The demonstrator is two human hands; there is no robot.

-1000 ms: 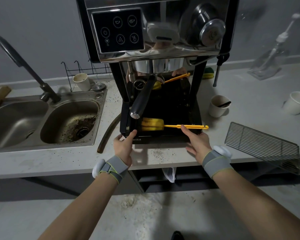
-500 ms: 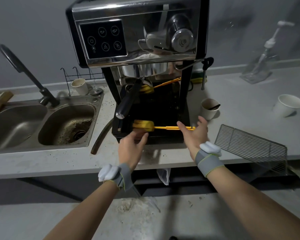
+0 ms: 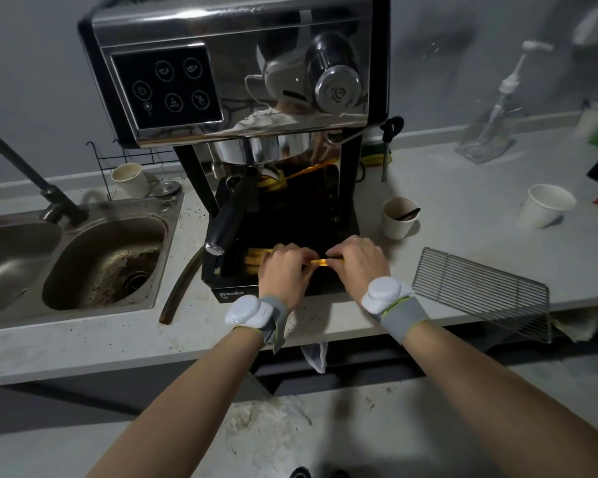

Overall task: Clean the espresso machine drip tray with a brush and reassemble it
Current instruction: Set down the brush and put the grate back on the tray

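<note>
1. Head view, centre of frame: the left hand (image 3: pixel 285 270) curls its fingers over the yellow brush (image 3: pixel 256 260) near its bristle end.
2. The right hand (image 3: pixel 358 262) pinches the brush's thin handle, fingertips closed on it.
3. The brush lies across the front of the black drip tray (image 3: pixel 280 232) under the espresso machine (image 3: pixel 235 81).
4. Right of centre, the wire grate (image 3: pixel 480 294) lies on the counter (image 3: pixel 463 208).

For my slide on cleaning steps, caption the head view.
Both hands, left hand and right hand, grasp the yellow plastic brush over the black drip tray, wire grate set aside.
</note>
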